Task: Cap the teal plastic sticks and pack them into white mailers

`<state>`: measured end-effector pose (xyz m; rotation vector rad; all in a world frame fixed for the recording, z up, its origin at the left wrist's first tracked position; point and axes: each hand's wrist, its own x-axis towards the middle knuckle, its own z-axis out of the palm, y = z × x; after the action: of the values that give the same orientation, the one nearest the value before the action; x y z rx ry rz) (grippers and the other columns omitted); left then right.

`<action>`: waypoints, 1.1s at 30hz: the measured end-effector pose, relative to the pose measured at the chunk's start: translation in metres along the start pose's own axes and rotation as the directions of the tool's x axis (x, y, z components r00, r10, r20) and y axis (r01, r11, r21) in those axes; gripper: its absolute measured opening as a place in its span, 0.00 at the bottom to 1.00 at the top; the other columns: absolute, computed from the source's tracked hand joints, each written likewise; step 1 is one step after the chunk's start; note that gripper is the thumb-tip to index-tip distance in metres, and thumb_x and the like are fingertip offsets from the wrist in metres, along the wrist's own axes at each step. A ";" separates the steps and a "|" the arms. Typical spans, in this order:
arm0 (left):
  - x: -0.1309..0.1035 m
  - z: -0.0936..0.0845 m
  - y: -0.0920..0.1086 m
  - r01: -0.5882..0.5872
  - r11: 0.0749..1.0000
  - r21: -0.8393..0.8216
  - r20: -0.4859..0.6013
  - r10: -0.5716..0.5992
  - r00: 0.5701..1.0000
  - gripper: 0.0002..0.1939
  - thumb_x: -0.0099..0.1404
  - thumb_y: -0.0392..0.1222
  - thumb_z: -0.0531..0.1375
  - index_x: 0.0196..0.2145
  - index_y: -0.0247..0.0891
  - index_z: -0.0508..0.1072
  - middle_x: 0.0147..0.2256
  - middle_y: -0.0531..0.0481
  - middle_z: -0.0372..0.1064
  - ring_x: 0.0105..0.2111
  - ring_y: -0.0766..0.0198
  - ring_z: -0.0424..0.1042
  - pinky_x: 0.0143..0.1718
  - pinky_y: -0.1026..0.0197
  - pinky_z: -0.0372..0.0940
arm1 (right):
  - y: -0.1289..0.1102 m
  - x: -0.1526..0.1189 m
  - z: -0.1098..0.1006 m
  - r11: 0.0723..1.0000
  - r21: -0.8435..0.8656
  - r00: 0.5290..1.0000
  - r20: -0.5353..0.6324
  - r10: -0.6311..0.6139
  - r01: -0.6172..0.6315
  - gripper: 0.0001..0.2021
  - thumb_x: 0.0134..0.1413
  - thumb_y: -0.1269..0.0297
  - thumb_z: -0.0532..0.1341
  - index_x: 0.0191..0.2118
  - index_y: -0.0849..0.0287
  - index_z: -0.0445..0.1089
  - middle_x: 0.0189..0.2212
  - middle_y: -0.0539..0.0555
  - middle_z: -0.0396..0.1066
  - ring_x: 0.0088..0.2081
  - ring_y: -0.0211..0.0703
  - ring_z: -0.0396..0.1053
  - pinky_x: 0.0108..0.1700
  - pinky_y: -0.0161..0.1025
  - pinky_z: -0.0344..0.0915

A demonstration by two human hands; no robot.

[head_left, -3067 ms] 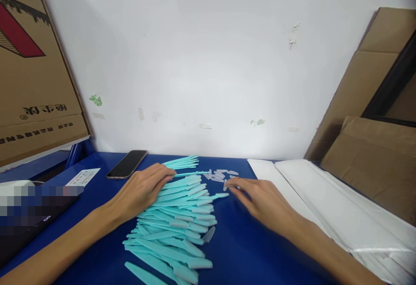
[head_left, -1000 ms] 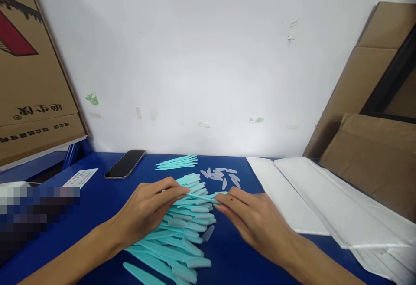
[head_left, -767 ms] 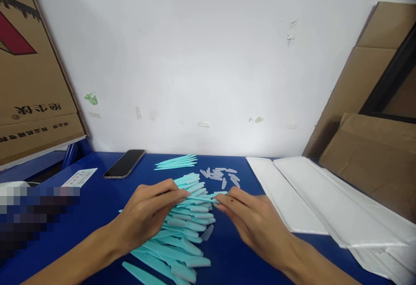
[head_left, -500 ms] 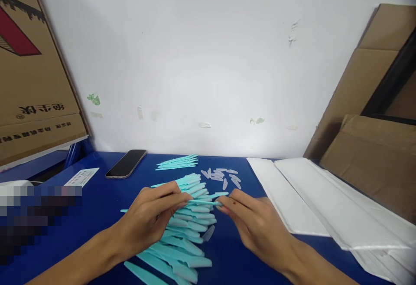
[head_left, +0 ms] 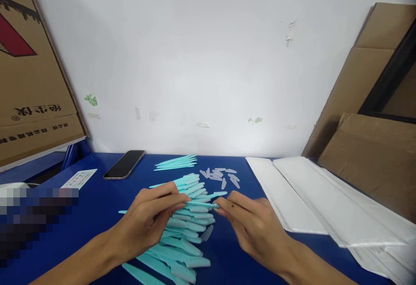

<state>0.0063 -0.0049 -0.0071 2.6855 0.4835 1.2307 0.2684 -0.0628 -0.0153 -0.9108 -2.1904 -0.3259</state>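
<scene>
Held one slim, straight turquoise stick [head_left: 201,204] over turquoise pile [head_left: 186,225] near centre, pinched left part in left hand [head_left: 151,217], clamped right end in right hand [head_left: 253,224], had translucent pieces [head_left: 216,175] scattered beyond.

On the bench [head_left: 97,207] before me lies a heap of tools [head_left: 193,260]; over it, one tool [head_left: 201,204] spans from my left grip [head_left: 152,215] to my right grip [head_left: 251,220]. Behind the heap sits a second group of tools [head_left: 177,162], loose covers [head_left: 216,175] to its right, a phone [head_left: 125,164] to its left. Packets [head_left: 325,198] lie right of the covers.
</scene>
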 end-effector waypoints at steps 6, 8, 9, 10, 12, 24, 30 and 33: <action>0.005 -0.010 -0.008 -0.139 0.963 0.229 0.055 0.130 0.990 0.17 0.71 0.28 0.57 0.55 0.39 0.69 0.33 0.49 0.70 0.27 0.67 0.65 0.26 0.64 0.57 | 0.012 0.005 -0.004 0.996 0.041 0.994 0.080 0.078 -0.081 0.11 0.72 0.62 0.54 0.48 0.55 0.74 0.34 0.51 0.76 0.31 0.37 0.73 0.30 0.33 0.62; 0.005 -0.014 -0.010 -0.139 0.942 0.305 0.060 0.126 0.990 0.15 0.71 0.30 0.57 0.53 0.39 0.69 0.33 0.49 0.71 0.30 0.65 0.66 0.28 0.63 0.60 | 0.017 0.006 -0.006 0.990 0.036 0.988 0.078 0.132 -0.135 0.12 0.72 0.61 0.55 0.52 0.53 0.73 0.39 0.52 0.78 0.35 0.39 0.76 0.34 0.34 0.65; 0.006 -0.016 -0.011 -0.118 0.936 0.331 0.067 0.102 0.993 0.13 0.72 0.31 0.57 0.52 0.39 0.70 0.34 0.48 0.72 0.32 0.63 0.67 0.30 0.63 0.61 | 0.021 0.006 -0.006 0.985 0.022 0.982 0.073 0.172 -0.174 0.12 0.72 0.62 0.54 0.53 0.53 0.72 0.41 0.52 0.78 0.37 0.40 0.76 0.35 0.35 0.66; 0.006 -0.018 -0.012 -0.092 0.933 0.347 0.082 0.068 0.994 0.11 0.72 0.32 0.57 0.50 0.40 0.71 0.34 0.48 0.73 0.34 0.62 0.67 0.32 0.62 0.62 | 0.025 0.006 -0.007 0.976 -0.004 0.974 0.068 0.217 -0.217 0.13 0.71 0.62 0.54 0.53 0.53 0.72 0.42 0.53 0.77 0.37 0.41 0.76 0.34 0.36 0.66; 0.006 -0.021 -0.016 -0.034 0.936 0.350 0.126 -0.011 0.992 0.07 0.72 0.33 0.57 0.46 0.39 0.72 0.36 0.47 0.73 0.39 0.59 0.66 0.36 0.60 0.63 | 0.034 0.007 -0.009 0.955 -0.072 0.955 0.058 0.292 -0.288 0.13 0.71 0.63 0.53 0.51 0.54 0.73 0.42 0.53 0.77 0.35 0.42 0.75 0.33 0.37 0.66; 0.004 -0.025 -0.021 0.115 0.947 0.300 0.235 -0.190 0.953 0.12 0.75 0.41 0.53 0.36 0.39 0.74 0.39 0.45 0.71 0.43 0.56 0.65 0.42 0.56 0.63 | 0.065 -0.001 -0.001 0.906 -0.228 0.892 0.205 0.402 -0.356 0.16 0.70 0.64 0.52 0.53 0.59 0.75 0.50 0.59 0.77 0.51 0.51 0.73 0.52 0.49 0.70; 0.003 -0.034 -0.047 0.223 0.859 0.462 0.130 -0.314 0.941 0.15 0.75 0.47 0.51 0.43 0.39 0.76 0.42 0.45 0.73 0.44 0.54 0.68 0.49 0.49 0.63 | 0.067 -0.001 0.000 0.903 -0.241 0.874 0.256 0.414 -0.357 0.14 0.69 0.65 0.54 0.49 0.58 0.77 0.46 0.58 0.78 0.47 0.52 0.75 0.49 0.50 0.71; -0.004 -0.042 -0.075 0.292 0.816 0.500 0.085 -0.381 0.921 0.19 0.75 0.49 0.50 0.46 0.37 0.77 0.44 0.42 0.74 0.47 0.51 0.69 0.50 0.49 0.65 | 0.069 -0.001 0.000 0.891 -0.258 0.862 0.258 0.437 -0.374 0.13 0.69 0.66 0.54 0.46 0.58 0.77 0.43 0.58 0.78 0.44 0.52 0.75 0.46 0.49 0.70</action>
<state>-0.0455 0.0641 -0.0026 2.8665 1.3285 0.8343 0.3163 -0.0136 -0.0188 -1.6031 -2.1899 -0.2066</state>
